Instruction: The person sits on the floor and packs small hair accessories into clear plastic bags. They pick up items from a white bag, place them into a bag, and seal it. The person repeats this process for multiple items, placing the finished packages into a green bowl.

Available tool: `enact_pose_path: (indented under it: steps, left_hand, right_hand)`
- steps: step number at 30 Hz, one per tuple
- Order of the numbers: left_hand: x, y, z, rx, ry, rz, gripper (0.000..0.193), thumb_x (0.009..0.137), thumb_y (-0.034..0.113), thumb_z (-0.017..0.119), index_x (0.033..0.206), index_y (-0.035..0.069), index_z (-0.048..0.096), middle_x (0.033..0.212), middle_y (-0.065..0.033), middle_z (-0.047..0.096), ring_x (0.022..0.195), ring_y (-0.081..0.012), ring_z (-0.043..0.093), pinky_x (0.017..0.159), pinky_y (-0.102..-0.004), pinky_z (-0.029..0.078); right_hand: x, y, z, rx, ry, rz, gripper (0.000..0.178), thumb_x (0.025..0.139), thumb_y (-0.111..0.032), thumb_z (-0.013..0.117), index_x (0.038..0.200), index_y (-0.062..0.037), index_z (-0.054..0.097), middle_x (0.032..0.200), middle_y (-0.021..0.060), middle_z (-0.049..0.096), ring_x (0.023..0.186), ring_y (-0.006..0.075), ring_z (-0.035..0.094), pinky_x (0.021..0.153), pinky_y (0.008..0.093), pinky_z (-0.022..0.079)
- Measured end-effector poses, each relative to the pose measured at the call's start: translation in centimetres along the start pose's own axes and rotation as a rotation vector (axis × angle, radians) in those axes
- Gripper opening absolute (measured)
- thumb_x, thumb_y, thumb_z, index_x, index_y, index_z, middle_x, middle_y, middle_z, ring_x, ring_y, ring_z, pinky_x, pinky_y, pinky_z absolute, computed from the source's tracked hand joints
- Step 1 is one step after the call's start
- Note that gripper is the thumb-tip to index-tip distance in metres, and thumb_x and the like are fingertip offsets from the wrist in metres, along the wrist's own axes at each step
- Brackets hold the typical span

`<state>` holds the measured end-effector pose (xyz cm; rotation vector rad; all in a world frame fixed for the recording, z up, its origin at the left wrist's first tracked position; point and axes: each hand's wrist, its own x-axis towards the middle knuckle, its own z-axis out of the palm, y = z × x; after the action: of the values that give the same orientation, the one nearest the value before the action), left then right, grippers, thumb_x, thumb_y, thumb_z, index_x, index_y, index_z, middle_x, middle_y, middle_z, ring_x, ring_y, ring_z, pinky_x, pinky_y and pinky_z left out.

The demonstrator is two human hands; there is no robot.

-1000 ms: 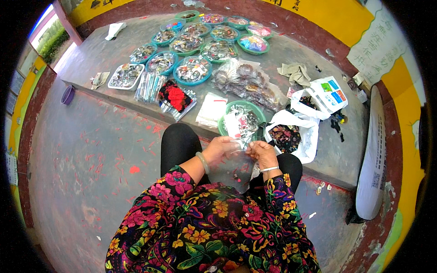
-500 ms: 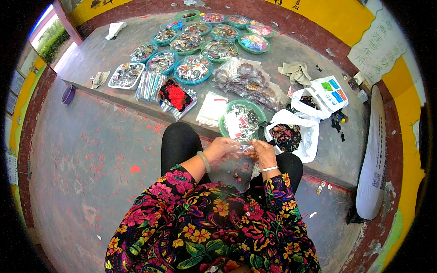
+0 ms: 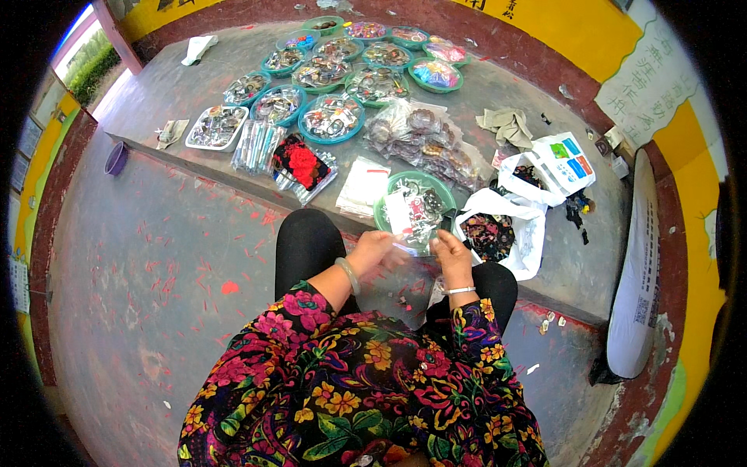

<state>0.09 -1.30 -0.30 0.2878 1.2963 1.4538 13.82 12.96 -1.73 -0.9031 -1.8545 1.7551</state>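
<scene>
My left hand (image 3: 373,254), with a pale bangle at the wrist, is pinched closed on what looks like a clear plastic bag (image 3: 410,249), which is faint and hard to outline. Across a small gap, my right hand (image 3: 453,261) has thumb and fingers pressed together; what they hold, if anything, is too small to make out. Just beyond both hands sits a green basket (image 3: 447,196) of small packaged accessories, with a white card (image 3: 398,212) lying on them. A dark object (image 3: 449,221) shows at the basket's near right edge, above my right fingertips.
White bags (image 3: 531,253) of dark patterned items stand right of the basket. Left of it lie white packets (image 3: 364,187) and a black-and-red floral cloth item (image 3: 302,162). Clear packages (image 3: 424,128) and several round baskets (image 3: 331,128) cover the raised ledge farther back.
My hands have moved slightly apart. The clear packet with coloured bits that showed between my fingers is no longer plain to see there.
</scene>
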Motion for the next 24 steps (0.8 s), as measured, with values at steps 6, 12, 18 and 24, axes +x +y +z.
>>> enact_pose_path:
  steps: [6,12,18,24]
  left_hand:
    - [0.6,-1.6,-0.8,0.772,-0.052,0.239,0.020,0.085,0.021,0.052,0.081,0.004,0.061,0.071,-0.0069,0.064,0.059,-0.0134,0.060,0.050,-0.0262,0.048]
    - [-0.3,-1.5,0.0,1.320,-0.163,0.521,0.018,0.078,0.024,0.056,0.080,0.007,0.062,0.069,-0.0128,0.060,0.062,-0.0305,0.058,0.060,-0.0391,0.046]
    - [0.3,-2.0,-0.6,1.248,-0.125,0.455,0.018,0.076,0.023,0.057,0.084,0.007,0.063,0.073,-0.0124,0.062,0.065,-0.0278,0.060,0.061,-0.0370,0.047]
    - [0.8,-2.2,-1.3,0.838,-0.039,0.091,0.019,0.074,0.019,0.060,0.086,0.006,0.063,0.075,-0.0105,0.064,0.067,-0.0230,0.062,0.063,-0.0323,0.048]
  right_hand:
    - [-1.0,-2.0,0.3,-0.707,-0.101,-0.580,0.037,0.064,-0.016,0.067,0.099,-0.0064,0.060,0.095,0.0120,0.060,0.094,0.0285,0.052,0.083,0.0387,0.040]
    - [-1.6,-0.2,0.7,-0.924,-0.471,-0.457,0.019,0.069,-0.025,0.063,0.081,-0.0119,0.066,0.080,0.0048,0.063,0.082,0.0256,0.056,0.071,0.0385,0.042]
    - [-1.7,-1.1,0.6,-0.999,-0.475,-0.534,0.012,0.071,-0.022,0.060,0.073,-0.0120,0.066,0.072,0.0049,0.062,0.073,0.0260,0.057,0.066,0.0379,0.044]
    - [-1.4,0.2,0.4,-0.833,-0.312,-0.578,0.014,0.070,-0.020,0.060,0.078,-0.0089,0.064,0.071,0.0091,0.061,0.072,0.0281,0.057,0.063,0.0386,0.043]
